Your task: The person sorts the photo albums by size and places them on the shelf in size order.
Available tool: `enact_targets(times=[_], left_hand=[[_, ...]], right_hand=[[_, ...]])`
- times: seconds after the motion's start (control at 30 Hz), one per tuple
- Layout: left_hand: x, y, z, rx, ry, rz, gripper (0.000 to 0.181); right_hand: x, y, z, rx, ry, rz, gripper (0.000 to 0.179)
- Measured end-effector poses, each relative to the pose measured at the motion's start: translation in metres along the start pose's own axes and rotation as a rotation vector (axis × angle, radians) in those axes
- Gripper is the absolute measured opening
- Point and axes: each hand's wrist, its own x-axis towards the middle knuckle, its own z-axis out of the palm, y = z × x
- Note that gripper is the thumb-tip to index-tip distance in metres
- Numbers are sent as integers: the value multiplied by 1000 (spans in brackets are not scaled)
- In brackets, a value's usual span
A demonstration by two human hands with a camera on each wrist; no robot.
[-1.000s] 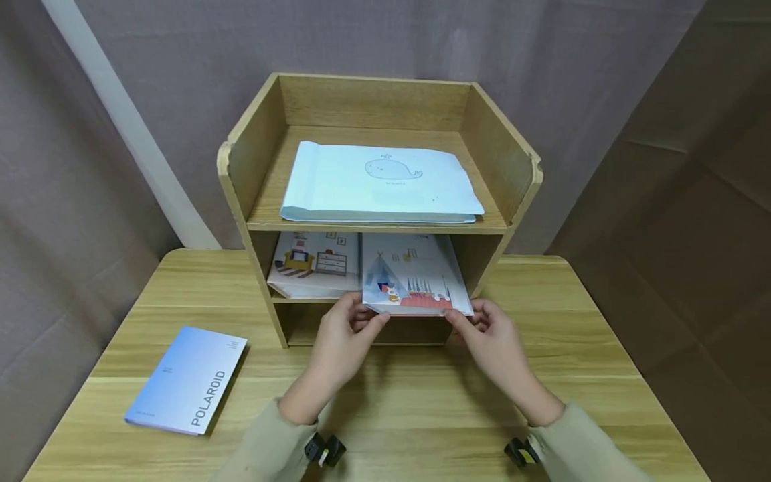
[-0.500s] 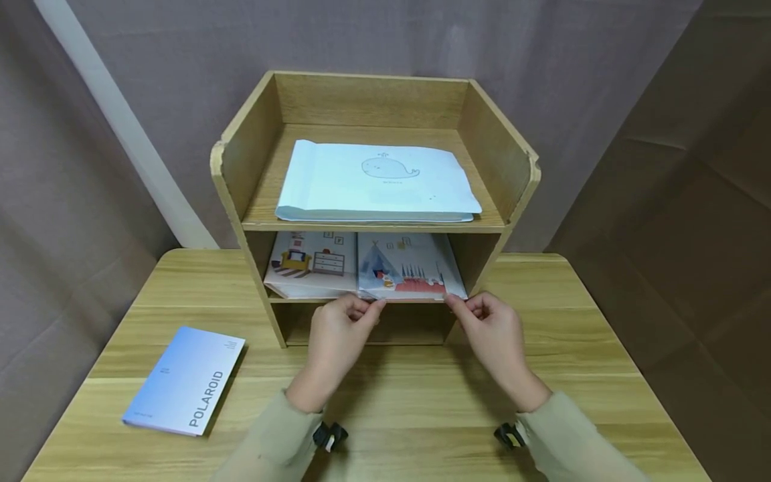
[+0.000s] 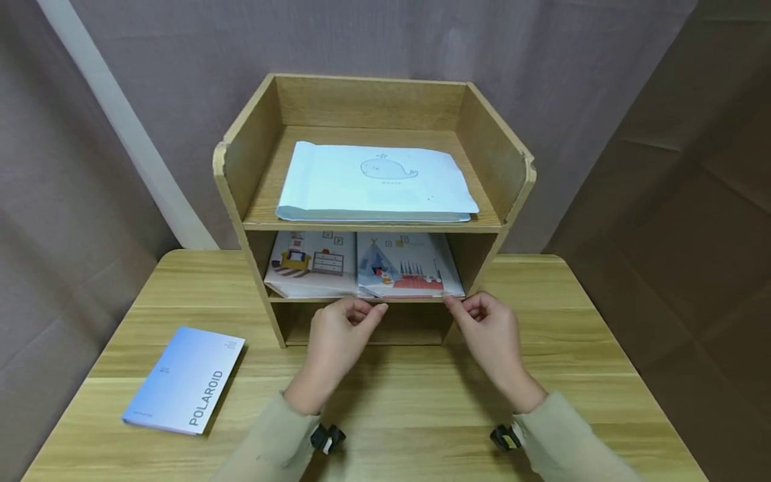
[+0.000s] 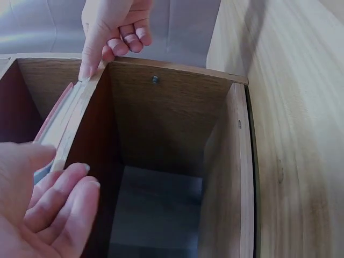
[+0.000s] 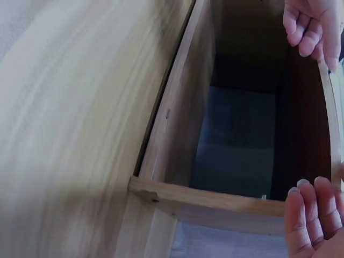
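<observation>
A picture book (image 3: pixel 412 268) with a blue tent on its cover lies flat at the right of the middle shelf. Beside it on the left is another picture book (image 3: pixel 316 264) showing a yellow armchair and drawers. My left hand (image 3: pixel 336 338) is at the shelf's front edge by the tent book's left corner, thumb extended, fingers loosely bent. At the right corner, my right hand (image 3: pixel 490 338) rests its thumb against the book's front edge. In the left wrist view, the book's red cover edge sits nearly level with the shelf board (image 4: pixel 72 129).
The wooden shelf unit (image 3: pixel 373 104) stands on a wooden table (image 3: pixel 415 415). A white book with a whale drawing (image 3: pixel 379 181) lies on its top level. At the left lies a blue POLAROID book (image 3: pixel 187 381). A curtain (image 3: pixel 385 33) hangs behind.
The tent book, which jutted out past the shelf edge, has slid back inward, almost flush. My hands moved with it, and my fingers no longer hold its corners.
</observation>
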Motion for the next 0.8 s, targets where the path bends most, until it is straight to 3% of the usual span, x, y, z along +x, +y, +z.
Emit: enact_targets(times=[0.23,0.43,0.6,0.8], left_hand=[[-16,-8,-18,-86,-186,-115,47],[-33,-22,-38,-26,-293,-148,63],[-44,-36,-56,43,-314,-188,67],[-51,-59,-81,129,-276,-215,70]], right_hand=[[-24,-6,12,103,-113,66,35],[-43,-10,31,205,-262,148,36],[-54,-14,48,253,-374,227,40],[-63,-18,69,306,-504,279,53]])
